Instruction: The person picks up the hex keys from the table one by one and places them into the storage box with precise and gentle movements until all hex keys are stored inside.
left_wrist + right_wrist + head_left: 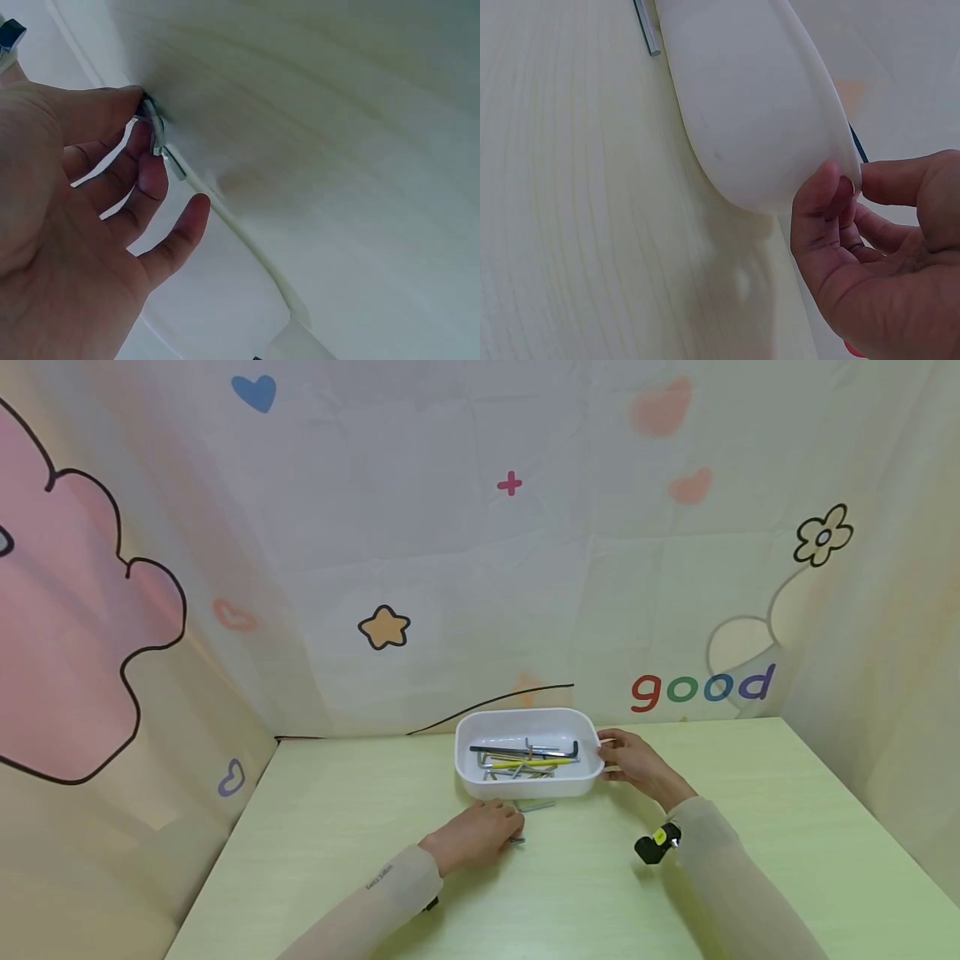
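A white plastic tray (480, 787) stands at the back of the table with several hex keys (525, 750) in it, black and silver ones, along with a yellow rod (542, 763). My right hand (633, 762) holds the tray's right end; in the right wrist view the thumb and fingers (815, 206) pinch its rim. In front of the tray, my left hand (480, 833) is low over the table. Its thumb and fingertips pinch a small silver hex key (156, 127). Another silver hex key (536, 806) lies just before the tray's front wall.
The pale green wood-grain table (585, 893) extends around both hands. A printed curtain (465, 552) hangs right behind the tray and along both sides. A small black camera (654, 847) is strapped at the right wrist.
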The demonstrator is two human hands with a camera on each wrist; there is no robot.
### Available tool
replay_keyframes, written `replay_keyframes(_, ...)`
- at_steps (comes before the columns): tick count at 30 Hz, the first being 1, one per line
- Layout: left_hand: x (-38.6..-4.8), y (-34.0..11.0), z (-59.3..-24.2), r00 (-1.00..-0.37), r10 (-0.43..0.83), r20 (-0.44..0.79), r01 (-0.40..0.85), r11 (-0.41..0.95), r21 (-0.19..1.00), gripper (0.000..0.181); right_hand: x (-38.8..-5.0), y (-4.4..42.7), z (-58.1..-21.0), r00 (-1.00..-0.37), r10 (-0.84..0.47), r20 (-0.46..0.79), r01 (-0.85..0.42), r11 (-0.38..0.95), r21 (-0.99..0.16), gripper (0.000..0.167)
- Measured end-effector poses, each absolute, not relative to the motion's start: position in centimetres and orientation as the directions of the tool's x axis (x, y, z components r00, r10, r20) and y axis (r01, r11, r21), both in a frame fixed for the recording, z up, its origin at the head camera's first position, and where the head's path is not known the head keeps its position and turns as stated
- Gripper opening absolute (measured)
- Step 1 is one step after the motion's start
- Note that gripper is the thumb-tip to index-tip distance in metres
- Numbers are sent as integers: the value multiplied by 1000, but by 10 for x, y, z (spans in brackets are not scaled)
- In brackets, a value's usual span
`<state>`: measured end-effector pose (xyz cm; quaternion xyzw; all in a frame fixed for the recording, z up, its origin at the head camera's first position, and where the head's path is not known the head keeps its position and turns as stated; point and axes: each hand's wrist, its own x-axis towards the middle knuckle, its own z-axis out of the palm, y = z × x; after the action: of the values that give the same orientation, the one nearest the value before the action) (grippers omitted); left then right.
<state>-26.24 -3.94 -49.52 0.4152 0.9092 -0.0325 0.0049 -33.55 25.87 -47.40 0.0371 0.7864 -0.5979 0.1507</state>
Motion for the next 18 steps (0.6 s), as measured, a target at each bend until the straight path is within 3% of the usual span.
replay_keyframes(9, -261, -40, -482, -601, 799, 26, 793, 599, -108, 5, -336, 259, -474, -952, -126, -279, 234, 289, -928, 48)
replay_keyframes(18, -260, -42, -471, -587, 806, 77, 792, 591, -152, 10, -333, 258, -472, -951, -137, -279, 233, 280, -931, 49)
